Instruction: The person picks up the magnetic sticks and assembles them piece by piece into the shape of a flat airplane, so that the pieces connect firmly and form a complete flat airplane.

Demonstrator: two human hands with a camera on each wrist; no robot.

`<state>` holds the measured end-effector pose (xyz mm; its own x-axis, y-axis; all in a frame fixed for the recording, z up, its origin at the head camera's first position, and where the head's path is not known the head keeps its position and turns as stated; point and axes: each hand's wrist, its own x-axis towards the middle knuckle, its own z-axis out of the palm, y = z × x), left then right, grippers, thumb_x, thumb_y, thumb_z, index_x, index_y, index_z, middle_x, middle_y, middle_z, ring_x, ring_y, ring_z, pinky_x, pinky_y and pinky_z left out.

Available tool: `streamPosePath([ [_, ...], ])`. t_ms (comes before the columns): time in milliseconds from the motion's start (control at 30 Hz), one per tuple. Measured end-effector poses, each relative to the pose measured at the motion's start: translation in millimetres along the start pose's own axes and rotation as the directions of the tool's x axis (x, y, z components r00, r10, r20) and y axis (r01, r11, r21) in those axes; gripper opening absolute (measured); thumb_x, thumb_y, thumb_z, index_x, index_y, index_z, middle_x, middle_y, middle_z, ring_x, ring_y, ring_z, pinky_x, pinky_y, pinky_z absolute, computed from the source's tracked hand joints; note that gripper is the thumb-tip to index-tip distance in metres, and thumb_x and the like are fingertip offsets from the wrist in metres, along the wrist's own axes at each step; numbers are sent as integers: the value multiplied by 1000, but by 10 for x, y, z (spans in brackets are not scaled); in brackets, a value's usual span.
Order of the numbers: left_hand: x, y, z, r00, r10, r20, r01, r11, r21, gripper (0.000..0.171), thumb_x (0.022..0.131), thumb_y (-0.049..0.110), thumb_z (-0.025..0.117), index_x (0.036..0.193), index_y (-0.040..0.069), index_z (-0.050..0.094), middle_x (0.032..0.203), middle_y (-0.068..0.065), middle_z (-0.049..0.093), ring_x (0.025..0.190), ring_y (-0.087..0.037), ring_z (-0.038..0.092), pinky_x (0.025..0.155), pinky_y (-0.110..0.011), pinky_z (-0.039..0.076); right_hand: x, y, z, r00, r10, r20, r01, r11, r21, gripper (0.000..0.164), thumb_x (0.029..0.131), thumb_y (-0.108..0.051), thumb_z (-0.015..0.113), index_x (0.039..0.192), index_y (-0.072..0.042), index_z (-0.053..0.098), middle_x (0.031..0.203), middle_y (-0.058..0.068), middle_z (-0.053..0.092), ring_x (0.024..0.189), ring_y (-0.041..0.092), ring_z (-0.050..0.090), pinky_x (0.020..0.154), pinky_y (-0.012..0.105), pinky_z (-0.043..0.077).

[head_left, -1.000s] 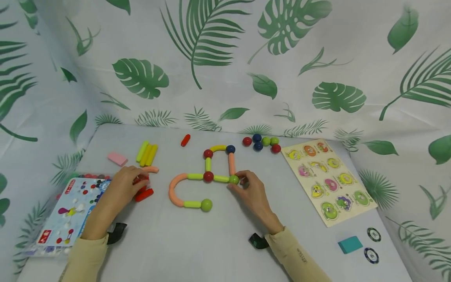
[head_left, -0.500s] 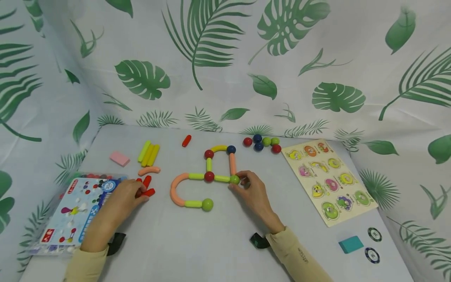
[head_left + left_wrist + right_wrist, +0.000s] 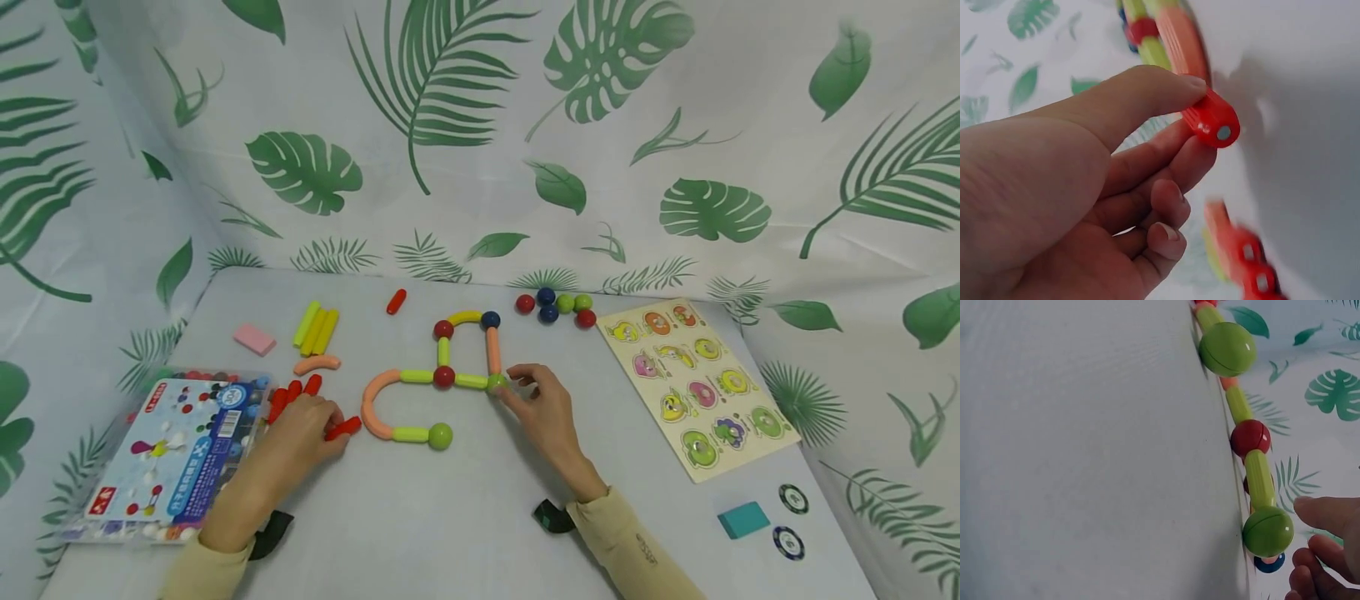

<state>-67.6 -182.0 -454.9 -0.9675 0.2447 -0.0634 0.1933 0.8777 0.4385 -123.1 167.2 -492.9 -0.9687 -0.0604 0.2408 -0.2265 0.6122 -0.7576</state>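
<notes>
My left hand (image 3: 296,446) pinches a red magnetic rod (image 3: 1215,125) between thumb and fingers, its metal-tipped end facing the left wrist camera. In the head view this rod lies beside the orange curve of a joined figure of rods and balls. Three other red rods (image 3: 313,385) lie just beyond the left hand. My right hand (image 3: 547,417) is at the figure's right corner, thumb tip by a green ball (image 3: 1268,532), fingers loosely bent. From that ball, a yellow-green rod (image 3: 471,381) runs to a red ball (image 3: 444,377). Another green ball (image 3: 440,436) ends the lower arm.
Yellow rods (image 3: 324,332), an orange curved rod (image 3: 317,364) and a pink block (image 3: 254,338) lie at left, near a boxed set (image 3: 150,467). Loose balls (image 3: 548,313) sit at the back. A puzzle board (image 3: 738,458), teal block (image 3: 743,520) and two chips (image 3: 789,542) are at right.
My left hand has drawn one red rod out of the red group and moved it right, towards the orange curve. The right hand stays by the green ball, its fingers slightly looser.
</notes>
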Motion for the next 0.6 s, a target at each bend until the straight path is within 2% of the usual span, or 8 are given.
streamPosePath([
  [167, -13, 205, 125, 996, 43, 82, -39, 998, -55, 17, 83, 13, 84, 93, 8, 71, 77, 2, 59, 76, -13, 49, 67, -26, 48, -38, -30, 22, 999, -36, 24, 35, 999, 26, 29, 88, -23, 81, 112, -10, 71, 107, 4, 71, 96, 22, 64, 82, 42, 50],
  [333, -43, 342, 243, 994, 61, 85, -56, 997, -61, 19, 80, 12, 86, 92, 9, 70, 78, 4, 61, 76, -10, 49, 69, -26, 50, -69, -52, 37, 997, -70, 36, 69, 997, 20, 30, 87, -23, 82, 111, -9, 70, 106, 3, 71, 95, 20, 64, 81, 41, 51],
  [400, -64, 386, 291, 991, 116, 61, -113, 992, -57, 21, 80, 11, 86, 91, 8, 69, 80, 3, 60, 76, -10, 50, 69, -26, 51, -76, -53, 40, 996, -86, 35, 85, 996, 14, 30, 87, -23, 82, 111, -10, 70, 105, 2, 71, 94, 20, 64, 80, 40, 51],
  [467, -90, 444, 331, 981, 189, 46, -187, 981, -43, 21, 80, 12, 86, 90, 7, 69, 83, 2, 60, 77, -10, 50, 70, -26, 52, -79, -53, 42, 995, -99, 33, 99, 995, 9, 29, 87, -23, 82, 110, -10, 70, 104, 1, 72, 93, 19, 64, 79, 39, 51],
  [600, -90, 620, 429, 944, 326, 54, -325, 945, -37, 18, 81, 14, 85, 90, 7, 71, 85, 1, 61, 78, -9, 50, 72, -23, 51, -80, -53, 39, 993, -114, 30, 114, 993, 0, 27, 88, -24, 81, 110, -12, 70, 104, 0, 71, 93, 17, 64, 78, 36, 51],
])
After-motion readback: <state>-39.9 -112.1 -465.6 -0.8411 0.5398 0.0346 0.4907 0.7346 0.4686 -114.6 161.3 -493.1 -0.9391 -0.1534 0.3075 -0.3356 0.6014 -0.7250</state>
